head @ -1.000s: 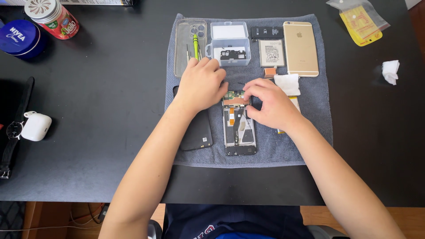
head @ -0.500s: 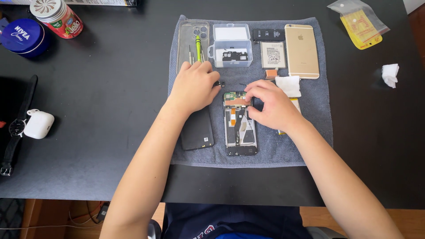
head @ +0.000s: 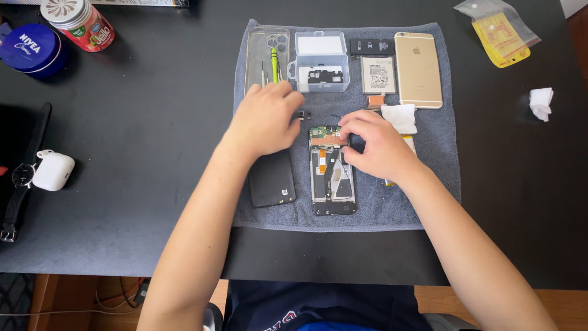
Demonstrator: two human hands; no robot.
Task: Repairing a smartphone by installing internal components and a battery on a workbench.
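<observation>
The opened phone (head: 332,171) looks light, thin and fragile — best gripped by its frame edges, not the exposed board. At its twelve o'clock end, the right hand (head: 375,144) curls its fingers together on the board; the left hand (head: 264,119), at ten o'clock, pinches toward a small camera part (head: 302,114) — whether it grips, I cannot tell.

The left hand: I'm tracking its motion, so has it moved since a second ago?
Yes. The left hand has shifted up the grey towel, away from the opened phone and toward the clear plastic box.
</observation>
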